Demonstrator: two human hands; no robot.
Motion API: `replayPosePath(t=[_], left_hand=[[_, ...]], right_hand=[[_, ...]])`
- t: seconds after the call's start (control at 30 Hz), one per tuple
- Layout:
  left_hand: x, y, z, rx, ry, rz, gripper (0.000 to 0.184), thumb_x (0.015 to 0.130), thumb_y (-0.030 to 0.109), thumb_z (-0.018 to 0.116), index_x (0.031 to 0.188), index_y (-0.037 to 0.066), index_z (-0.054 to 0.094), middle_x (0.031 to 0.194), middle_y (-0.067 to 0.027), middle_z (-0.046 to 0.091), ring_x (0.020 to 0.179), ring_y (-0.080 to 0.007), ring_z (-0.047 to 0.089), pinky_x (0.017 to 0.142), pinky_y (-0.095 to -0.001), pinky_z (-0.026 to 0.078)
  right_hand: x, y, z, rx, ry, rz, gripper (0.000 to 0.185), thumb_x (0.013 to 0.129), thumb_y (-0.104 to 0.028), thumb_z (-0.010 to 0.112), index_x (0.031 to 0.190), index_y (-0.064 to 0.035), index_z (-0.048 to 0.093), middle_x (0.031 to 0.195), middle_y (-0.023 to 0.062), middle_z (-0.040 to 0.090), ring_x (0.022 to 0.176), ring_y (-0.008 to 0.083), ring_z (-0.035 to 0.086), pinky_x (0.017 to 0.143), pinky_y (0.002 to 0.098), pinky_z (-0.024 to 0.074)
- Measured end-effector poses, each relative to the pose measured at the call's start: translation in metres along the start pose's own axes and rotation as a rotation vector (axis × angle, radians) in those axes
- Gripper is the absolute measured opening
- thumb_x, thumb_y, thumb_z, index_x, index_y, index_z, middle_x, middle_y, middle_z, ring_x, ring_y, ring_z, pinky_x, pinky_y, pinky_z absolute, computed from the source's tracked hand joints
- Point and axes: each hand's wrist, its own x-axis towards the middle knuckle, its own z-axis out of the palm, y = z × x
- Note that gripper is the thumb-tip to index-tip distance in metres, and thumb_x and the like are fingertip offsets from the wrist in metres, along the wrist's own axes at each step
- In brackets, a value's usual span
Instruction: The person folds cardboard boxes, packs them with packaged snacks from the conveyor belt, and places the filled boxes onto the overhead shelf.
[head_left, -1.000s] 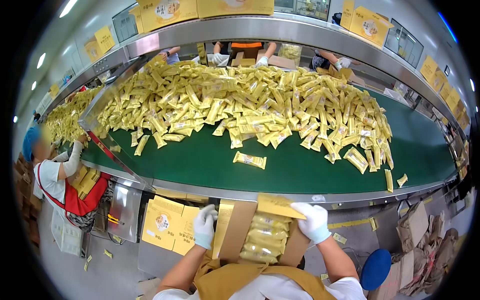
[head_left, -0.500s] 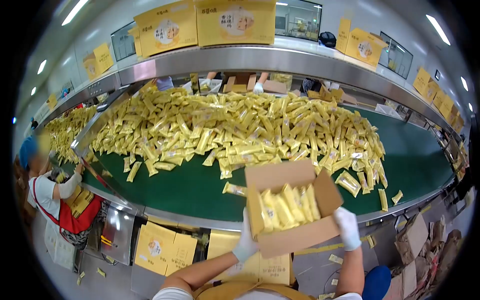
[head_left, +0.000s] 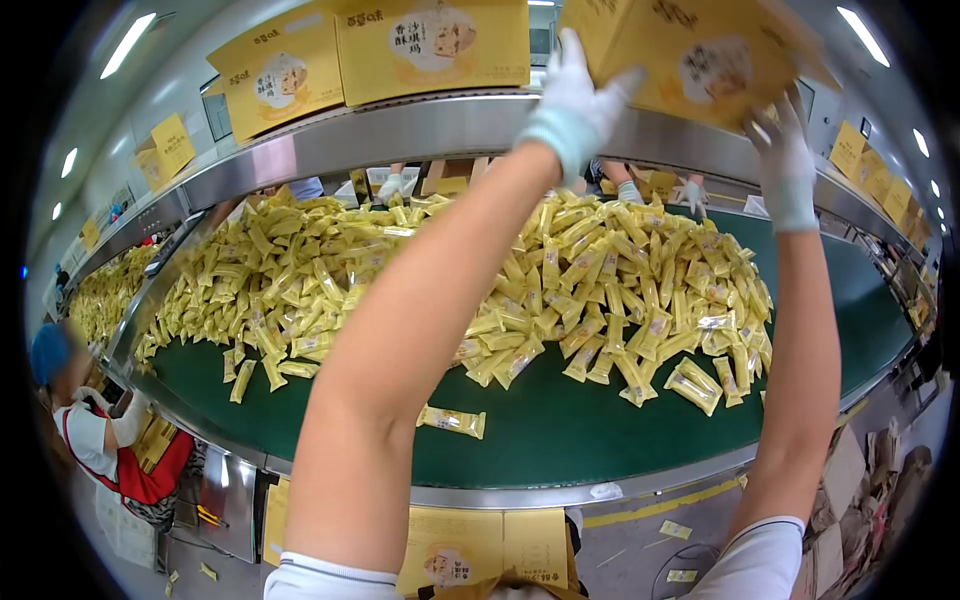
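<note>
Ceiling lights (head_left: 128, 46) shine brightly, with fisheye curvature and black corners.

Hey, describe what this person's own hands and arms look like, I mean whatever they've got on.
The left hand and right hand wear white gloves with pale blue-green cuffs. The forearms are bare. Short white sleeves carry a thin dark stripe near the edge.

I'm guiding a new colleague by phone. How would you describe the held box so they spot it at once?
Follow the long metal rail arching above the green belt to right of centre. There, a yellow printed box is held between the left hand and right hand. Unlike the two yellow boxes standing left of it, this one has gloved hands on it.
</note>
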Motion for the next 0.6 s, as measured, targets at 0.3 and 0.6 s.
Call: replayPosePath(t=[0.3, 0.6], left_hand=[[-0.038, -0.033, -0.062, 1.059, 0.104, 0.368, 0.074, 0.09, 0.05, 0.062, 0.148, 0.009, 0.045, 0.146, -0.0283, 0.046, 0.137, -0.0375, 0.046, 0.115, -0.0536, 0.03], [-0.049, -0.082, -0.102, 1.371, 0.283, 0.174, 0.085, 0.086, 0.068, 0.055, 0.157, 0.026, 0.034, 0.159, -0.0344, 0.022, 0.149, -0.0513, 0.016, 0.119, -0.063, 0.006]], right_hand=[[0.016, 0.082, 0.052, -1.021, -0.02, 0.203, 0.079, 0.093, -0.066, 0.044, 0.158, -0.0225, 0.031, 0.156, 0.0121, 0.044, 0.136, 0.0409, 0.044, 0.115, 0.0463, 0.033], [-0.002, 0.08, 0.072, -1.467, 0.213, -0.007, 0.07, 0.095, -0.066, 0.042, 0.151, -0.0237, 0.044, 0.152, 0.0091, 0.048, 0.134, 0.0416, 0.046, 0.112, 0.0534, 0.0339]])
